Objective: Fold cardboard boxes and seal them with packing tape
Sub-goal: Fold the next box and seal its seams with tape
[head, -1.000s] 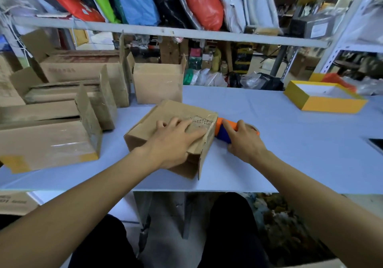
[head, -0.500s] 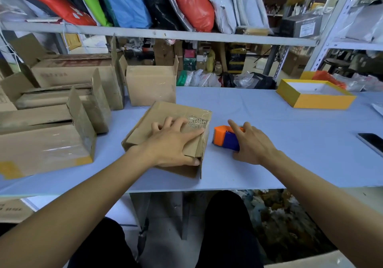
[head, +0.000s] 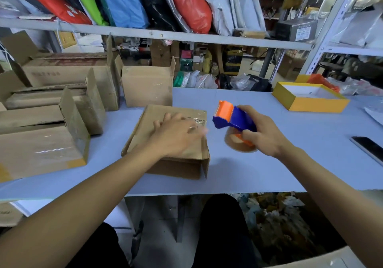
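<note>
The left hand (head: 176, 135) lies flat, fingers spread, on the cardboard box (head: 165, 143); just right, the right hand (head: 261, 133) grips the tape dispenser (head: 232, 118) above the worktop (head: 290, 164).

A packing and storage room of a small shop or warehouse. Metal shelving (head: 157, 36) across the top of the frame carries coloured mailer bags (head: 128, 0); cardboard boxes (head: 62, 93) crowd the desk (head: 290, 143) at left, and clutter fills the background.

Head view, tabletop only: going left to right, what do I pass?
Stacked cardboard boxes → left hand pressing flat on the box being sealed → tape dispenser gripped in right hand → yellow box lid → phone.
</note>
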